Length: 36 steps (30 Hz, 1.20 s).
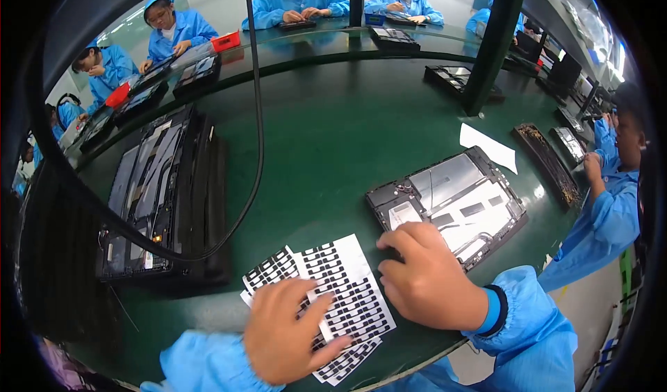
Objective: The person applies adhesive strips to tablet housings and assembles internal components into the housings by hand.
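My left hand (286, 331) lies with its fingers spread over several white sheets of small black stickers (356, 296), pressing on them near the table's front edge. Just right of the sheets is my right hand (429, 281), its fingers curled and the thumb drawn in toward the index finger. Anything small between those fingertips is hidden. Beyond the right hand, partly covered by it, rests an opened flat electronic device (448, 181) with a black frame, silver plates and white panels. A blue band circles my right wrist.
A tall stack of similar opened devices (149, 183) stands at the left, with a black cable (260, 114) looping before it. Behind the device lie a white paper (488, 147) and a long dark tray (547, 164). A dark post (495, 44) rises from the table. Co-workers in blue sit around.
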Tool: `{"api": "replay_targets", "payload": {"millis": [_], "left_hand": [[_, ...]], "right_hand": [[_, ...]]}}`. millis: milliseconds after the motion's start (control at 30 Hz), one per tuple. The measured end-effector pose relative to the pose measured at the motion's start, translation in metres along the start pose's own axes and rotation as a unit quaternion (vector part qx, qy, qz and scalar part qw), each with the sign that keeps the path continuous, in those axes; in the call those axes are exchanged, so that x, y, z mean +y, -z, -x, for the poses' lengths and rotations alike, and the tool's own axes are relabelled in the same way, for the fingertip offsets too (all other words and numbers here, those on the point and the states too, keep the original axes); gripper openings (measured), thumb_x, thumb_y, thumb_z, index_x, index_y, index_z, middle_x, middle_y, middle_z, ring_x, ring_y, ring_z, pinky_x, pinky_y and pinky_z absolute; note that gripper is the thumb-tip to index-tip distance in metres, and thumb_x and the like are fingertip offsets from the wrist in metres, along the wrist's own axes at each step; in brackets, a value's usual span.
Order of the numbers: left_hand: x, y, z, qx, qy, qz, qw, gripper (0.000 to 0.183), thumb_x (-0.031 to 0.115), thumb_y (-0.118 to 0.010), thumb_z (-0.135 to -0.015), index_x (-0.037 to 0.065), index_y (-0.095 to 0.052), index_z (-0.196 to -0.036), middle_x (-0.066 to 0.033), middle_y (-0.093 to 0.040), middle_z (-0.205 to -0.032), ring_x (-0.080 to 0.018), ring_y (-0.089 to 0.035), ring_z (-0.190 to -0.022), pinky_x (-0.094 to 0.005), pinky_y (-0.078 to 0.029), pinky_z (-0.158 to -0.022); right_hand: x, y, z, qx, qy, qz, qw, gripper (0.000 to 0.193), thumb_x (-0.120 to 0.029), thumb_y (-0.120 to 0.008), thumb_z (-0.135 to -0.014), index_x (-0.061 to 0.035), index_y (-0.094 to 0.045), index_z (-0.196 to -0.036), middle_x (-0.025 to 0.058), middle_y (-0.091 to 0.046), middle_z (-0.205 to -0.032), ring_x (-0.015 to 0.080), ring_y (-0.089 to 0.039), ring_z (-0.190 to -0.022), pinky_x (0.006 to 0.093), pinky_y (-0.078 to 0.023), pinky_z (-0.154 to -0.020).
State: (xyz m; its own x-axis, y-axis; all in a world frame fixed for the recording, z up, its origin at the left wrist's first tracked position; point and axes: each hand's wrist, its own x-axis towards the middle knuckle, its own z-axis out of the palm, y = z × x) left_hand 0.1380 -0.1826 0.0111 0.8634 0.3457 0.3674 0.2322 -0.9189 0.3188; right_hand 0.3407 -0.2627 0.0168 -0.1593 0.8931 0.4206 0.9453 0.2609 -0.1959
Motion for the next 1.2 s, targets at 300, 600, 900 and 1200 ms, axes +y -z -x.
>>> {"api": "replay_targets", "payload": {"millis": [300,600,900,1200], "left_hand": [[-0.035,0.008,0.008,-0.065,0.029,0.045,0.996,0.043,0.006,-0.059,-0.064,-0.005,-0.051,-0.105,-0.0255,-0.04,-0.123,-0.0426,-0.036,-0.119,-0.0506,-0.03,-0.097],[-0.021,-0.02,-0.024,-0.066,-0.123,0.108,0.984,0.039,0.01,-0.065,-0.064,-0.005,-0.054,-0.099,-0.0187,-0.05,-0.103,-0.0337,-0.05,-0.099,-0.0399,-0.041,-0.086],[-0.017,-0.018,-0.024,-0.098,-0.065,0.077,0.99,0.05,0.011,-0.064,-0.061,-0.006,-0.051,-0.106,-0.0193,-0.047,-0.108,-0.0341,-0.048,-0.098,-0.041,-0.039,-0.084],[-0.011,-0.019,-0.026,-0.1,-0.073,0.035,0.992,0.05,0.011,-0.063,-0.061,-0.006,-0.052,-0.106,-0.0189,-0.046,-0.11,-0.0336,-0.047,-0.1,-0.0411,-0.038,-0.085]], "right_hand": [[0.001,-0.012,0.002,-0.056,0.045,0.02,0.997,0.009,-0.005,-0.062,-0.058,-0.0038,-0.054,-0.062,0.0043,-0.045,-0.063,0.0202,-0.042,-0.066,0.0324,-0.033,-0.063],[-0.013,-0.021,-0.004,-0.017,0.012,0.034,0.999,0.012,-0.007,-0.062,-0.059,-0.0044,-0.051,-0.056,0.0049,-0.042,-0.058,0.02,-0.041,-0.061,0.0328,-0.032,-0.059],[-0.021,-0.028,-0.009,0.014,-0.044,0.038,0.998,0.009,-0.008,-0.057,-0.058,-0.0033,-0.051,-0.056,0.0079,-0.042,-0.057,0.0219,-0.042,-0.06,0.0345,-0.03,-0.058],[-0.015,-0.035,-0.005,0.066,-0.011,0.024,0.997,0.008,-0.01,-0.058,-0.056,-0.0024,-0.056,-0.056,0.0107,-0.048,-0.058,0.0231,-0.045,-0.063,0.0354,-0.03,-0.063]]}}
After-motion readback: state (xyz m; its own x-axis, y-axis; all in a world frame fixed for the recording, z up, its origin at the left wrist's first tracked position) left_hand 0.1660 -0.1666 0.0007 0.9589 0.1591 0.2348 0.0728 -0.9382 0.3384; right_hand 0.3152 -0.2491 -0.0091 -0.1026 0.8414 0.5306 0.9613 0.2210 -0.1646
